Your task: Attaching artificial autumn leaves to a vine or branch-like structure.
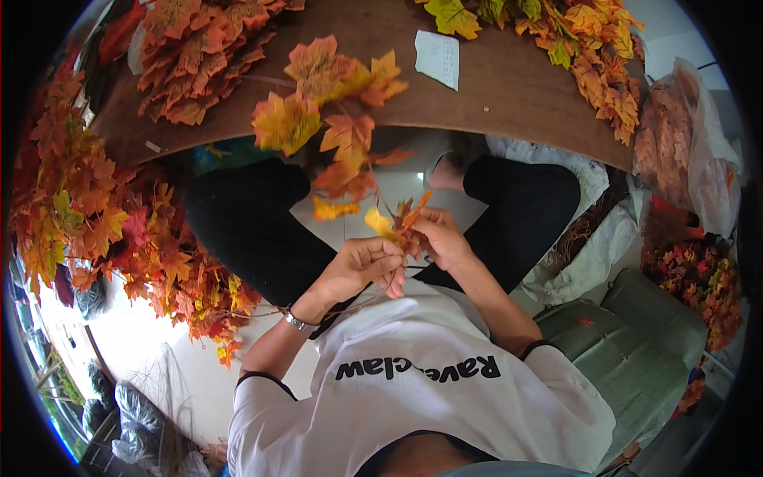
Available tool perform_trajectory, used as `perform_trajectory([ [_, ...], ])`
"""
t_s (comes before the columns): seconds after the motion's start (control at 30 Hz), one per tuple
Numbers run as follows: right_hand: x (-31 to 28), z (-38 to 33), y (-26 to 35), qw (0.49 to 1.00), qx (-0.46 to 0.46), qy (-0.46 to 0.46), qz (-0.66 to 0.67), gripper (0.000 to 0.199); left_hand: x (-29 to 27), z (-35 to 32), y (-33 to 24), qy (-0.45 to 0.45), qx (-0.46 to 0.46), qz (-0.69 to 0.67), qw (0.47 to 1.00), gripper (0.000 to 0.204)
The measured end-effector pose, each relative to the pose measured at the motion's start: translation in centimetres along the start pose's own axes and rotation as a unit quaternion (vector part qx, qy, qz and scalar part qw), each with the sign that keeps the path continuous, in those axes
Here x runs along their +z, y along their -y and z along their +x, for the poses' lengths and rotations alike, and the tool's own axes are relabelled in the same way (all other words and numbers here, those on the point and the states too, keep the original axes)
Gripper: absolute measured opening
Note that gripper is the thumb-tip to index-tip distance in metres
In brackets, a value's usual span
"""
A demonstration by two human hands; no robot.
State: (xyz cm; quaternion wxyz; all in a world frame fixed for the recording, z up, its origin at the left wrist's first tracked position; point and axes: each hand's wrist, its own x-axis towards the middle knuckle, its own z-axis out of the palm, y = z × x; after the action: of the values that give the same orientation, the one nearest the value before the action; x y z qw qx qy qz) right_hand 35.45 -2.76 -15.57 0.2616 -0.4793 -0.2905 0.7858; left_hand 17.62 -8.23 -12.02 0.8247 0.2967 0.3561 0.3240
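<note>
Bench [509,95]: brown, curved edge across the top of the view; it carries loose artificial leaves and a white paper slip [438,57].
Leaf heaps [199,60]: orange and red piles on the bench; more hang at the person's left [119,238] and fill a clear bag [675,135] at the right.
Leaf garland [338,127]: a thin stem with orange and yellow maple leaves, rising from the hands toward the bench edge, held over the lap.
Left hand [362,266]: closed around the stem's lower end.
Right hand [441,238]: fingertips pinched on a small leaf cluster [409,215] at the stem.
Technique: judged best done by keeping the stem taut with the left hand while the right seats each leaf squarely.
</note>
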Motion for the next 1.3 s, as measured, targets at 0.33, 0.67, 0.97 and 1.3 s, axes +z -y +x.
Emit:
perform_trajectory([
  [0.33, -0.5, 0.9, 2.1, 0.996, 0.06, 0.054, 0.042, 0.015, -0.2, 0.7, 0.3, 0.058, -0.07, -0.151, 0.984, 0.017],
  [0.67, -3.8, -1.5, -1.6, 0.963, 0.22, 0.018, 0.158, 0.017, 0.4, 1.1, 1.9, 0.096, -0.165, -0.172, 0.966, 0.02],
  [0.97, -1.8, 4.4, -0.3, 0.981, -0.12, -0.042, 0.145, 0.013, -1.2, 3.9, 0.0, -0.056, -0.058, -0.138, 0.987, 0.016],
  [1.3, 0.5, 7.9, -0.3, 0.983, -0.04, -0.008, 0.178, 0.013, -4.3, 2.6, -1.5, -0.12, -0.049, -0.068, 0.989, 0.017],
])
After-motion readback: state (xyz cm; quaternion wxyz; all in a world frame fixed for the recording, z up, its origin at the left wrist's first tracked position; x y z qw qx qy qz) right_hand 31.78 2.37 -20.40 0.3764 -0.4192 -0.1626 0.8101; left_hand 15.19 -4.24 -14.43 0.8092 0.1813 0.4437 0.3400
